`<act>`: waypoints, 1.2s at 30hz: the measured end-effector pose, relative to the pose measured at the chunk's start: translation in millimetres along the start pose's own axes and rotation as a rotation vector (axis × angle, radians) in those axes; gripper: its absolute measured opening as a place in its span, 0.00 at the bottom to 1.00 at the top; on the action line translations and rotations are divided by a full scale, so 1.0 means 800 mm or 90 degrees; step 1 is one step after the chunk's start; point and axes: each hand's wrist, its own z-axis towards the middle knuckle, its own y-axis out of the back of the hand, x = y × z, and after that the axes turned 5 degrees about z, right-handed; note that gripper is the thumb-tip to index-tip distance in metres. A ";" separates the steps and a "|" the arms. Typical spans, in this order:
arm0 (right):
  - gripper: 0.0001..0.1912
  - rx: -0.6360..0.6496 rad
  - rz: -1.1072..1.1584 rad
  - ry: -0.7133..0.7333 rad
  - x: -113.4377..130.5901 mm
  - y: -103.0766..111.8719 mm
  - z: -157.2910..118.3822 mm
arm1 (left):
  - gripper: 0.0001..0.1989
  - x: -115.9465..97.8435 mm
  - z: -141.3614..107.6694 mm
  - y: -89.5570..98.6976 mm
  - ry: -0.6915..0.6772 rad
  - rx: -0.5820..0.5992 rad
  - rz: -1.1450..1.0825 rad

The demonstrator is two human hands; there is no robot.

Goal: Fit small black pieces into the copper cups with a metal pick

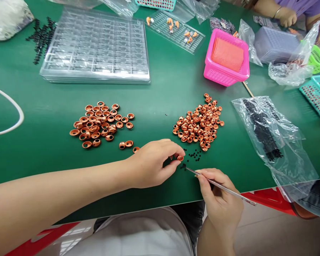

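Note:
Between thumb and forefinger my left hand (156, 161) pinches a small copper-coloured cup (180, 158). My right hand (221, 199) is closed on metal tweezers (224, 187), whose tip touches or nearly touches some tiny black pieces (183, 166) just below the cup. More black dots (196, 155) lie scattered to the right of my left fingertips. Behind them is a heap of copper cups (200, 122). Another group of copper cups (96, 124), several with black spots inside, spreads over the green table (154, 103) at the left.
Stacked clear trays (96, 46) stand at the back left beside black parts (42, 39). A pink basket (226, 57) is at the back right, and a plastic bag (274, 131) with black strips lies at the right. A person's hands (286, 17) show at the top right.

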 end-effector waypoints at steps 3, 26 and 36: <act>0.06 -0.039 -0.015 -0.013 0.000 -0.002 -0.002 | 0.06 -0.002 0.001 0.002 0.008 0.005 -0.002; 0.10 -0.038 -0.009 0.012 0.002 -0.005 -0.003 | 0.06 0.003 -0.001 -0.002 0.000 -0.008 -0.015; 0.16 -0.132 0.135 0.132 0.001 -0.009 -0.006 | 0.07 0.000 -0.003 -0.003 -0.083 0.028 -0.057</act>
